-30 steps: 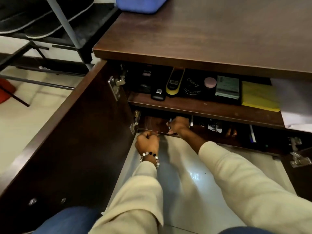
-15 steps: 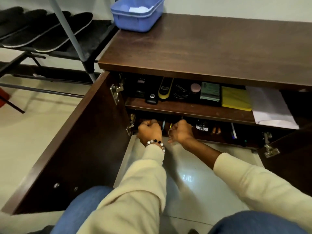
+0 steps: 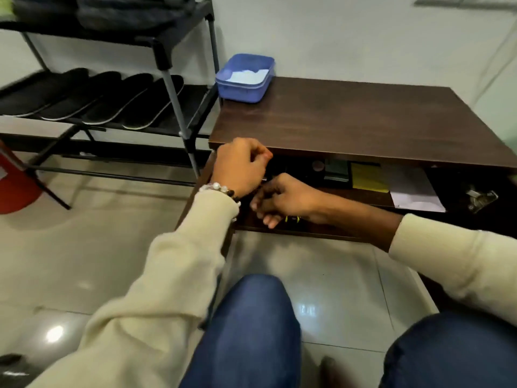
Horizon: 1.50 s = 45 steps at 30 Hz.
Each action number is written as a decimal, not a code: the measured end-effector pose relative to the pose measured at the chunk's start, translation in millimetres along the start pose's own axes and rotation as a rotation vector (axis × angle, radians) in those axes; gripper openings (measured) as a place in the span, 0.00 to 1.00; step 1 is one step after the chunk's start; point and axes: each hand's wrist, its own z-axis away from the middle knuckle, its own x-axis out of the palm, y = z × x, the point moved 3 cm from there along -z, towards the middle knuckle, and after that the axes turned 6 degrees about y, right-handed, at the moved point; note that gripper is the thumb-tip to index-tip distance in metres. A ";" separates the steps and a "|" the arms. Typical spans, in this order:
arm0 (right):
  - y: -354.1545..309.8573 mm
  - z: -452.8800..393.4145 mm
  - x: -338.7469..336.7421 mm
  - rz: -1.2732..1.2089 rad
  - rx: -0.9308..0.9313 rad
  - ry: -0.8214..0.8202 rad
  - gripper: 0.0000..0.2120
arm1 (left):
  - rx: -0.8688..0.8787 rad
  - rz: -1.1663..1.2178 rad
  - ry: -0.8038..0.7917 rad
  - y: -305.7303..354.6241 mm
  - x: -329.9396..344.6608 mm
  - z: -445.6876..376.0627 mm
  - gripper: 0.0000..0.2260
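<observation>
Though left hand [image 3: 240,166] and right hand [image 3: 285,198] curl fingers by the cabinet [image 3: 349,119], anything held is hidden.

I am looking at a pale wall [image 3: 363,37] standing behind a dark wooden cabinet [image 3: 349,121]. A black shoe rack [image 3: 179,113] is sitting left of it, and glossy floor tiles [image 3: 98,247] are reflecting what is probably ceiling light.

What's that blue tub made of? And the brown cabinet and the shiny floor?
The blue tub looks like plastic: smooth, matte, one even colour, rounded moulded rim. The cabinet looks like wood or wood-look laminate: dark brown streaky grain, slight sheen. The floor seems to be glazed tile: glossy, mirrors lights, thin joint lines.
</observation>
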 end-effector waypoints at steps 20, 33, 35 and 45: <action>-36.6 7.9 62.9 0.204 0.018 0.093 0.21 | -0.352 -0.029 -0.221 -68.7 -35.7 -1.3 0.25; -11.5 28.6 -46.9 0.773 -0.114 0.485 0.17 | 0.018 -0.054 -0.029 -41.2 39.1 -17.7 0.09; -9.6 25.5 -55.3 0.882 -0.162 0.529 0.17 | 0.162 -0.213 -0.088 -38.9 44.1 -20.5 0.10; 9.0 8.7 -66.3 1.218 -0.409 0.820 0.11 | 0.529 -0.712 -0.039 -25.4 56.8 -24.6 0.12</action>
